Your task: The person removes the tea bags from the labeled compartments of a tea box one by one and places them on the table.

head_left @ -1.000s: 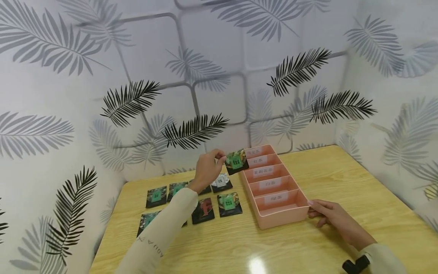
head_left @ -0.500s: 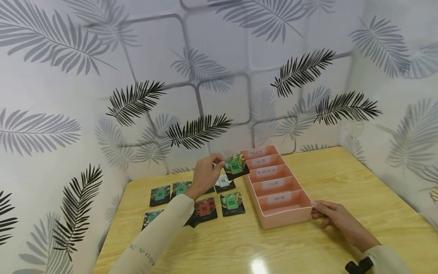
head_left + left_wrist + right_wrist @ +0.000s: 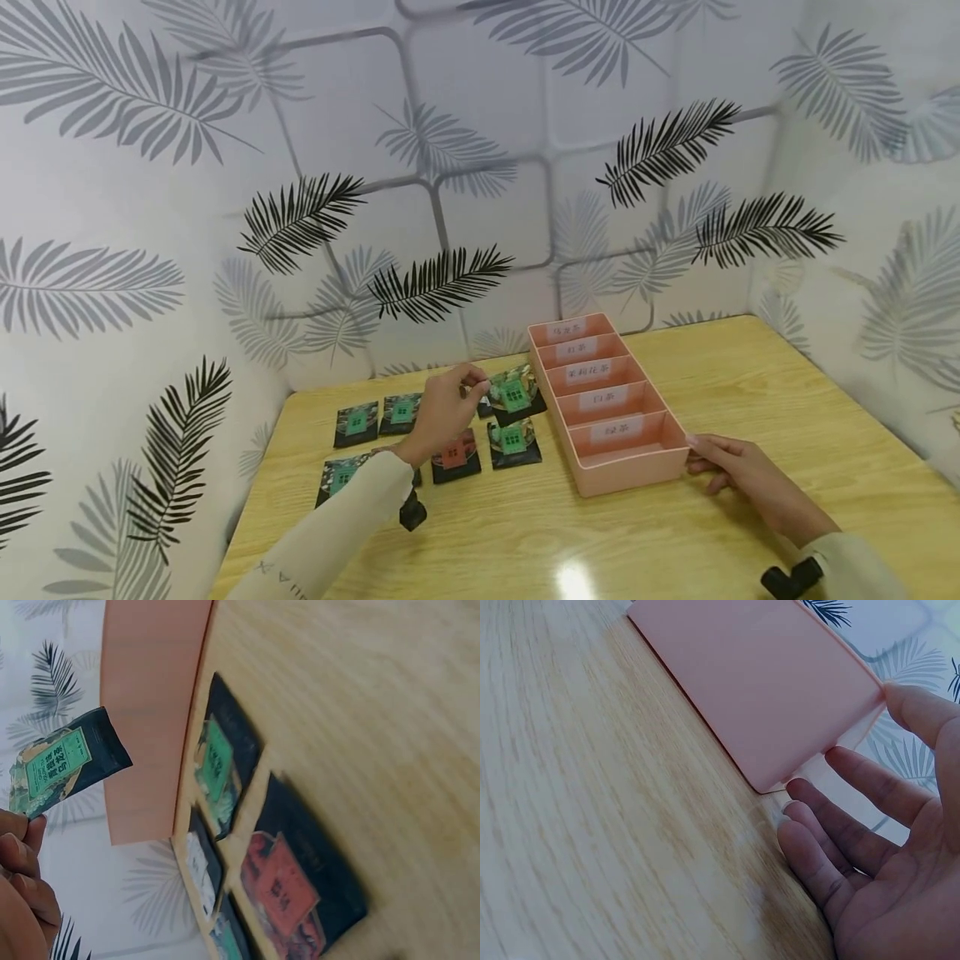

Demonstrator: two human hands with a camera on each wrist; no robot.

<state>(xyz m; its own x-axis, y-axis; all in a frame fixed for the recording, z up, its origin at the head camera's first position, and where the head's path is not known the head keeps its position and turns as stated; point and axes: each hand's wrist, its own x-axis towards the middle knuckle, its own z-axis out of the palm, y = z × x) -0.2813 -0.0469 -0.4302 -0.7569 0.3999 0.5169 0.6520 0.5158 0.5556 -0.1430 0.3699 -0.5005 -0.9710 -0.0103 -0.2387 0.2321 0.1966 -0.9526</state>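
Note:
Thumb and fingers of my left hand (image 3: 444, 417) pinch a black tea sachet (image 3: 515, 397) with a green label by its left edge. It is held up in the air beside the left wall of a pink divided box (image 3: 622, 475). In the left wrist view the sachet (image 3: 60, 761) is tilted, its printed face showing. My right hand (image 3: 738, 475) grips the box's near right corner. The right wrist view shows the thumb at the rim and fingertips against the outer wall (image 3: 765, 682). Labelled compartments run the box's length; no sachets show inside.
Several sachets lie on the wooden table left of the box, including a green-labelled one (image 3: 513, 442), a red-labelled one (image 3: 455, 457) and a white-labelled one (image 3: 199, 871). My left forearm partly covers others. A leaf-patterned wall (image 3: 480, 208) stands behind the table.
My left hand has lowered the sachet slightly along the box's left side. The right hand stays at the box corner. The view has shifted a little.

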